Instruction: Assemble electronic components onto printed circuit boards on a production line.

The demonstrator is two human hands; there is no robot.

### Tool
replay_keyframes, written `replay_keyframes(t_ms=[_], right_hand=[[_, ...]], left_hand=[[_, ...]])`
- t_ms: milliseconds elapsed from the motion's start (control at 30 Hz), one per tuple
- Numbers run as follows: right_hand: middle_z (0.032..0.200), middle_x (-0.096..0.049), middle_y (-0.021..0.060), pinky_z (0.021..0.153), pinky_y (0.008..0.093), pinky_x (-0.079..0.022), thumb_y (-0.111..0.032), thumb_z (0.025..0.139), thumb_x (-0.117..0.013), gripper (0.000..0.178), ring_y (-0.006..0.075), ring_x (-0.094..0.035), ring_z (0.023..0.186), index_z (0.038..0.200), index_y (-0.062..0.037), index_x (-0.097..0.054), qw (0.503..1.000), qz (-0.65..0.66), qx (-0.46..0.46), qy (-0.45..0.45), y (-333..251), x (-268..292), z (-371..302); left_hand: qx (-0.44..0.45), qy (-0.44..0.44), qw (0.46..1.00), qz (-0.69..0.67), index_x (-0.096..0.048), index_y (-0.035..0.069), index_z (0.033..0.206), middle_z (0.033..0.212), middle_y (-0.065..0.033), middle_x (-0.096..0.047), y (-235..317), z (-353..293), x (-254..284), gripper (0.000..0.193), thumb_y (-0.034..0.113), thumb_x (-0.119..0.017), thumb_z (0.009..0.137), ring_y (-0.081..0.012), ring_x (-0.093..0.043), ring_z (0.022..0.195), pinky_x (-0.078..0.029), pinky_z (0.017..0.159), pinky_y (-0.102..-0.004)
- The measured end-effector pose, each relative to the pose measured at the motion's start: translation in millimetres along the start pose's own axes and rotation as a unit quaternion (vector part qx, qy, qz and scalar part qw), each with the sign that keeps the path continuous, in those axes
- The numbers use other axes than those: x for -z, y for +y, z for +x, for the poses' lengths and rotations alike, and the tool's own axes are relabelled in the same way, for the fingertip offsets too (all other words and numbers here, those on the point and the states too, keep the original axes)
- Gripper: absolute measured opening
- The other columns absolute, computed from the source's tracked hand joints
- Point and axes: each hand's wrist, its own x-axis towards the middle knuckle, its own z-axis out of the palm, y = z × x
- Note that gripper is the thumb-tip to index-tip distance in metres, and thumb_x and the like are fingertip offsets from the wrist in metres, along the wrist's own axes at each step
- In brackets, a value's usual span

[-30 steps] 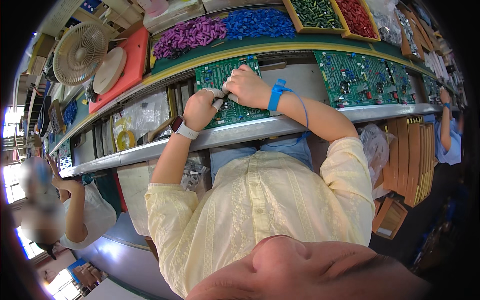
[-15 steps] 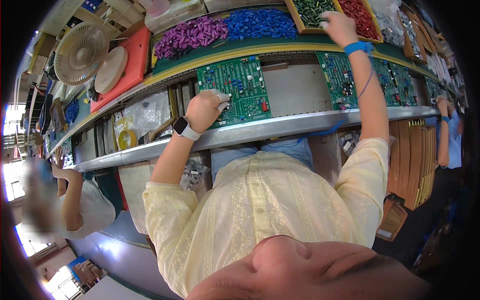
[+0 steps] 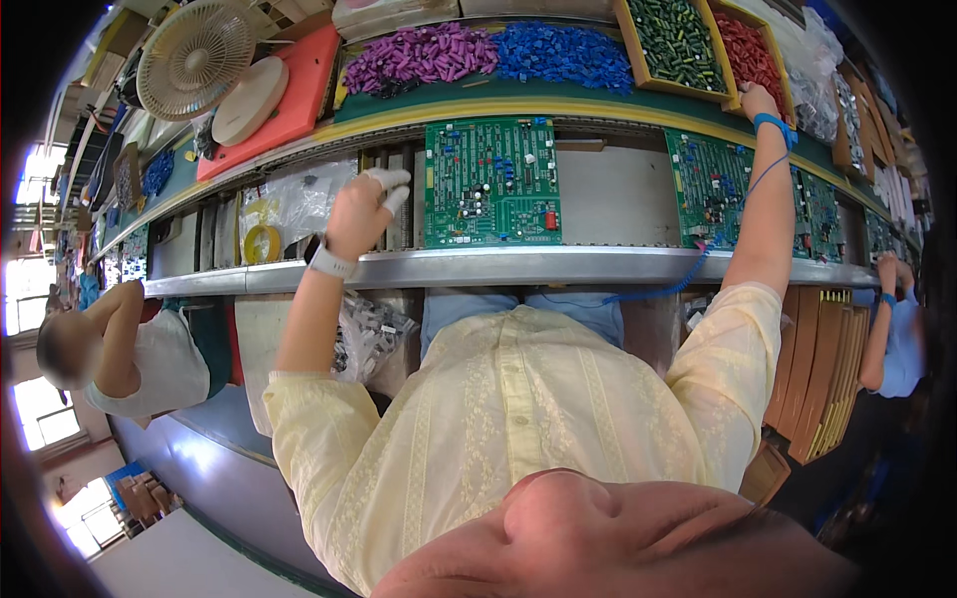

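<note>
My left hand [image 3: 361,214], with white covers on its fingertips and a pale watch strap at the wrist, hovers just left of a green circuit board [image 3: 493,184]. Its thumb and forefinger are apart, and nothing shows between them. The board lies on the rail track and carries many small parts, one of them a red block. At the far right, my right hand [image 3: 761,103] reaches the near edge of a yellow-rimmed tray of red components [image 3: 748,52]. A blue strap with a coiled cord circles that wrist. Its fingertips are too hidden to show a grip.
Purple components [image 3: 424,55], blue components [image 3: 563,55] and a tray of green components [image 3: 678,45] line the far shelf. More circuit boards [image 3: 703,184] lie rightward. A metal rail [image 3: 498,267] crosses in front. A fan [image 3: 194,60] stands left; co-workers sit at both sides.
My left hand has lifted off the circuit board and moved left of it. My right hand has left the green components and moved right and nearer, to the red tray's edge.
</note>
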Motion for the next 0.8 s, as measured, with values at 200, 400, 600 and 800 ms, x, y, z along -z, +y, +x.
replay_keyframes(t_ms=[200, 400, 600, 800], right_hand=[[0.113, -0.057, 0.0187, 0.089, 0.0411, -0.043, -0.031, 0.081, -0.058, 0.037, 0.0367, -0.054, 0.105, 0.112, -0.0098, -0.058, 0.995, 0.093, 0.034, 0.011, 4.9, -5.1, 4.1], [0.101, -0.061, 0.0196, 0.082, 0.0412, -0.045, -0.018, 0.079, -0.059, 0.025, 0.0348, -0.058, 0.096, 0.101, -0.0082, -0.064, 0.994, 0.073, 0.078, -0.017, -2.7, -2.9, 2.6], [0.099, -0.063, 0.0194, 0.082, 0.0406, -0.045, -0.017, 0.077, -0.06, 0.027, 0.0344, -0.058, 0.096, 0.102, -0.0077, -0.064, 0.991, 0.123, 0.059, -0.01, 6.9, -6.1, 3.4], [0.1, -0.061, 0.0215, 0.084, 0.0406, -0.045, -0.021, 0.076, -0.056, 0.029, 0.0359, -0.058, 0.096, 0.101, -0.0075, -0.064, 0.993, 0.05, 0.102, -0.011, -9.4, 2.0, -7.6]], left_hand=[[-0.013, 0.069, 0.994, 0.083, -0.065, 0.007, 0.096, 0.093, -0.0137, -0.062, -52.2, 87.6, -29.4, 0.02, 0.018, -0.056, 0.082, -0.0302, -0.059, 0.088, -0.047, 0.077, -0.0375], [-0.024, 0.018, 0.959, 0.282, -0.064, 0.011, 0.096, 0.098, -0.0112, -0.059, -61.6, 146.0, -44.2, 0.02, 0.013, -0.053, 0.08, -0.0285, -0.058, 0.092, -0.05, 0.076, -0.0391], [-0.08, -0.065, 0.927, 0.359, -0.063, 0.009, 0.091, 0.096, -0.0098, -0.057, -49.4, 164.9, -39.9, 0.018, 0.01, -0.049, 0.081, -0.0263, -0.058, 0.091, -0.051, 0.074, -0.038], [-0.14, -0.059, 0.918, 0.366, -0.059, 0.006, 0.095, 0.099, -0.011, -0.055, -60.1, 166.4, -45.2, 0.019, 0.008, -0.048, 0.079, -0.0271, -0.057, 0.093, -0.05, 0.075, -0.0379]])
